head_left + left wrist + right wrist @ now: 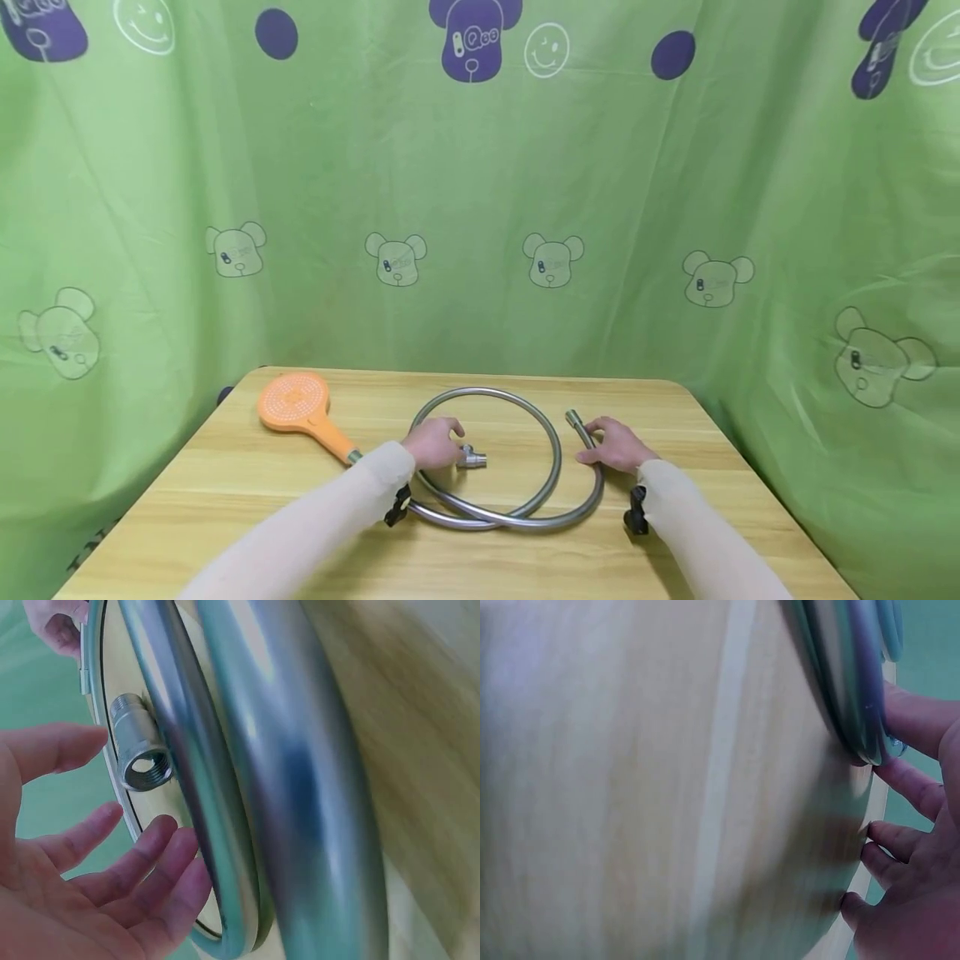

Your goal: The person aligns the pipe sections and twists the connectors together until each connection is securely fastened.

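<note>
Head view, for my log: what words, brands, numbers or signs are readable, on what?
"Qee", probably, on the central purple bear of the green curtain.
Other bears: lettering too small or blurred.
Smiley faces: no text.
Dark lettering, lower left: unreadable.
Shower head, hose, fitting: none legible.

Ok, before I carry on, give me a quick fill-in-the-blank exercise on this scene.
1. The main colour of the shower head is ____.
2. The metal fitting lies ____ the loop of the hose, not outside it.
3. Between the left hand and the right hand, the one closer to the hose's free end is the ____.
4. The cloth behind the table is mainly ____.

Missing words: orange; inside; right; green.
</note>
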The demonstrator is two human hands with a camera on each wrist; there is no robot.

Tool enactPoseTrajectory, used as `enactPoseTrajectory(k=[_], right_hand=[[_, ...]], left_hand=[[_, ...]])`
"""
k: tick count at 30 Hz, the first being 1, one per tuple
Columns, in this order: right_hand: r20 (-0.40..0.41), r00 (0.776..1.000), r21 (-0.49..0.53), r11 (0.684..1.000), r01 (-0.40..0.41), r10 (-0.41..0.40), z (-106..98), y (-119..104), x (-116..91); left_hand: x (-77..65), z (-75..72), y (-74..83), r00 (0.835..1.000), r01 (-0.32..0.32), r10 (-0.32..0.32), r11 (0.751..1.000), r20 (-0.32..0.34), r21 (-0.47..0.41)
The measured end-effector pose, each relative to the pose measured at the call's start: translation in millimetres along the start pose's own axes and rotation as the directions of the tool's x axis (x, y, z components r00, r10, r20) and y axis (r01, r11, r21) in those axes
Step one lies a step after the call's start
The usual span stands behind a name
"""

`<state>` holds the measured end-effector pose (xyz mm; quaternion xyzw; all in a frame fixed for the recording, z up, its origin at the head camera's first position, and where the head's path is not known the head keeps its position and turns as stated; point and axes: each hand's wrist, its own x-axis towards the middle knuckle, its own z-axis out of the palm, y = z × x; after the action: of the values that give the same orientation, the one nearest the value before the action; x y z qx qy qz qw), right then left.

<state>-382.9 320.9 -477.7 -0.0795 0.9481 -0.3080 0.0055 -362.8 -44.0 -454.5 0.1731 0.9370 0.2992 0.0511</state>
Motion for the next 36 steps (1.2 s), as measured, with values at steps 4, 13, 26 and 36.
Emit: enactPoseTrajectory(k=[4, 13, 26, 36], right_hand=[[0.004, 1.0, 0.007, 1.0, -0.007, 0.007, 0.1, 0.2, -0.5], [-0.018, 1.0, -0.043, 0.999, -0.014, 0.013, 0.8, -4.8, -3.0], [-0.035, 0.999, -0.073, 0.997, -0.022, 0.02, 3.3, -8.3, -3.9], [-0.03, 0.999, -0.084, 0.996, -0.031, 0.029, -1.0, -14.9, -5.5]], left_hand=[[0.5, 3.7, 2.7, 1.0, -0.003, 0.002, 1.0, 0.025, 0.016], [2.3, 7.3, 5.2, 1.0, -0.001, 0.0, 0.998, 0.018, 0.068], [-0.3, 8.5, 13.1, 1.0, 0.012, -0.012, 0.993, -0.005, 0.114], [3.8, 10.9, 11.2, 0.999, -0.006, 0.011, 0.986, -0.031, 0.169]])
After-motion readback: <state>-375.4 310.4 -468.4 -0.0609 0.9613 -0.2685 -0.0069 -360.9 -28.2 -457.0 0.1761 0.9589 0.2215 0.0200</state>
